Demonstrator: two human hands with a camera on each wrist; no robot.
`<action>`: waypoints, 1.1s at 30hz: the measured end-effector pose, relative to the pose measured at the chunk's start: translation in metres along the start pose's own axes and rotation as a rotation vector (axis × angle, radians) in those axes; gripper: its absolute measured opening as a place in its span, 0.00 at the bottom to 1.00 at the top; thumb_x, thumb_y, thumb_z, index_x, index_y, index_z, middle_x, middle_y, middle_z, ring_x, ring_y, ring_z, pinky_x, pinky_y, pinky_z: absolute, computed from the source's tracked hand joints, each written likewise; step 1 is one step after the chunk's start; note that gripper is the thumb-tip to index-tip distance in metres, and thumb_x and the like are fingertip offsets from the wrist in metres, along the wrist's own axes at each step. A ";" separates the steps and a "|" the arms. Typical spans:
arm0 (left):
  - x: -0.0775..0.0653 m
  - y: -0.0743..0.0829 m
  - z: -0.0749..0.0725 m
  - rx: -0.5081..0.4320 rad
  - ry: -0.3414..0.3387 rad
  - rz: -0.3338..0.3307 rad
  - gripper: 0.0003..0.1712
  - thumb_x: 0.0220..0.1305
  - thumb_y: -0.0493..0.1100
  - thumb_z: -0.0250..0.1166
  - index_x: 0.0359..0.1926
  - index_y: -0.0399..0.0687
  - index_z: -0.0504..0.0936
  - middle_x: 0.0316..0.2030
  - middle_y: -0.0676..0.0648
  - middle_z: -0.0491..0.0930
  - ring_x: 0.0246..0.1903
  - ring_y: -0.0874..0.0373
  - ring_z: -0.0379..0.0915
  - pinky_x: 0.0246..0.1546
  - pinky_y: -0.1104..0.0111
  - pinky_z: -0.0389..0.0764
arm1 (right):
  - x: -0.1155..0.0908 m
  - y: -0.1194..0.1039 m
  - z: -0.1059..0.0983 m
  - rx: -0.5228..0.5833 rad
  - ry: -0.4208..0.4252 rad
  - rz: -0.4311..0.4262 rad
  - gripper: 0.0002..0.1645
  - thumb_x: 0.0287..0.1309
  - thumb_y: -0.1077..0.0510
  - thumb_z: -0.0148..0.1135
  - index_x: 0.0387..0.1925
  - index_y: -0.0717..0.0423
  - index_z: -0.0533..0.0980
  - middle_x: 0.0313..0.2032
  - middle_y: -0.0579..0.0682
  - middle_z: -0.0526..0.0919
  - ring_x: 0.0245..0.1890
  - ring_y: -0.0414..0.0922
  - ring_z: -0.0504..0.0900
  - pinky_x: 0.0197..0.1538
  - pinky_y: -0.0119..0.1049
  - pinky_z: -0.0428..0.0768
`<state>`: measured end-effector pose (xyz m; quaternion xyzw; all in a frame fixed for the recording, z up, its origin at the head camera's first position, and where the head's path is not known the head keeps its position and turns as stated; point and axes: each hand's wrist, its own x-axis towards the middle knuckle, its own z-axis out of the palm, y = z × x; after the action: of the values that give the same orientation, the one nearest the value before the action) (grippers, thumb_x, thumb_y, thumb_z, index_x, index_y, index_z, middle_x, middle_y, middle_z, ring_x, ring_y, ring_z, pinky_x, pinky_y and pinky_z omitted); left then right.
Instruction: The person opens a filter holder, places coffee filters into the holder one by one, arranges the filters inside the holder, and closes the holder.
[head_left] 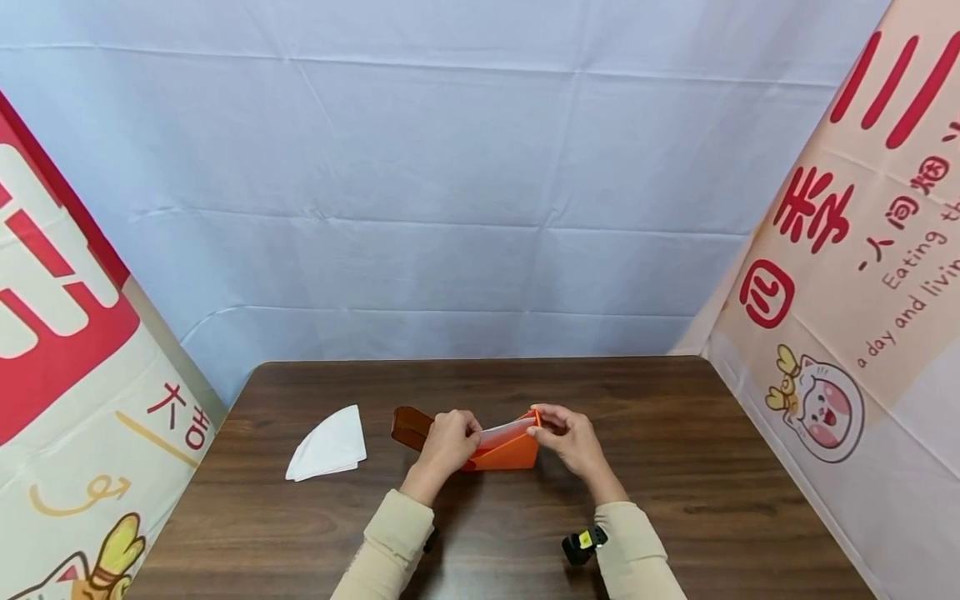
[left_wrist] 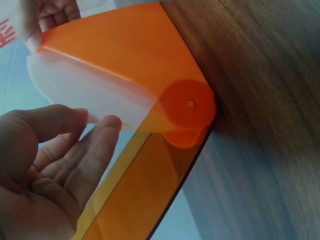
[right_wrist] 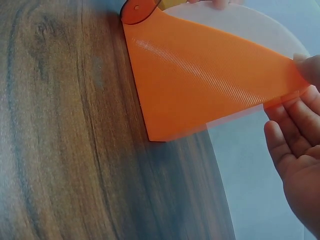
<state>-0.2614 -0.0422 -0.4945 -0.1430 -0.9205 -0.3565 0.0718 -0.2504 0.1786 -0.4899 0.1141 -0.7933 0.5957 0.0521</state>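
An orange box [head_left: 512, 456] stands on the table, its see-through amber lid [head_left: 409, 427] swung back to the left on a round hinge [left_wrist: 189, 104]. White, rounded coffee filter papers [left_wrist: 92, 90] stick up out of its slanted opening. My left hand [head_left: 448, 443] pinches the upper edge of the papers between thumb and fingertips, near the hinge end. At the tall right end, my right hand [head_left: 573, 440] grips the box's top corner, thumb on the near wall and fingers round the end. The lower part of the papers is hidden inside the box.
A small fanned stack of white filter papers [head_left: 328, 446] lies on the brown wooden table [head_left: 660, 467], left of the box. Pale cloth [head_left: 450, 208] hangs behind the table, and printed cloths [head_left: 817, 275] hang at both sides.
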 end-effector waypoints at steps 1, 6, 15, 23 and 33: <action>0.000 0.000 0.000 0.003 0.003 0.000 0.07 0.53 0.34 0.65 0.21 0.48 0.81 0.20 0.54 0.75 0.19 0.61 0.67 0.23 0.71 0.74 | -0.001 -0.004 0.000 0.000 -0.007 -0.005 0.22 0.48 0.67 0.69 0.47 0.70 0.77 0.42 0.62 0.81 0.42 0.52 0.79 0.39 0.30 0.77; -0.001 0.003 0.003 0.033 0.036 -0.016 0.09 0.52 0.35 0.66 0.19 0.49 0.81 0.20 0.54 0.75 0.19 0.61 0.68 0.23 0.70 0.74 | -0.002 -0.007 0.001 -0.010 -0.013 -0.014 0.22 0.49 0.68 0.68 0.47 0.72 0.76 0.42 0.64 0.81 0.43 0.54 0.78 0.39 0.30 0.77; -0.002 0.005 0.009 0.051 0.035 -0.081 0.10 0.53 0.34 0.66 0.19 0.46 0.79 0.18 0.52 0.72 0.18 0.60 0.67 0.22 0.70 0.74 | 0.006 0.019 0.002 -0.012 0.011 -0.020 0.22 0.48 0.63 0.70 0.46 0.66 0.78 0.42 0.59 0.82 0.41 0.47 0.79 0.38 0.29 0.77; -0.002 0.004 0.014 0.082 0.060 -0.027 0.09 0.53 0.32 0.65 0.19 0.45 0.79 0.19 0.51 0.74 0.18 0.59 0.68 0.23 0.69 0.74 | -0.002 -0.017 0.000 -0.012 -0.013 0.032 0.22 0.49 0.68 0.68 0.48 0.70 0.76 0.43 0.63 0.80 0.44 0.56 0.78 0.39 0.27 0.76; -0.002 0.003 0.018 0.131 0.087 0.024 0.08 0.53 0.32 0.66 0.20 0.45 0.79 0.20 0.50 0.76 0.20 0.58 0.71 0.24 0.68 0.76 | -0.004 -0.015 0.000 0.018 -0.016 0.022 0.22 0.48 0.70 0.67 0.48 0.72 0.75 0.43 0.65 0.80 0.43 0.59 0.78 0.38 0.27 0.76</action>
<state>-0.2591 -0.0285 -0.5066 -0.1333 -0.9361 -0.3006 0.1249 -0.2427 0.1750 -0.4764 0.1104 -0.7895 0.6026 0.0381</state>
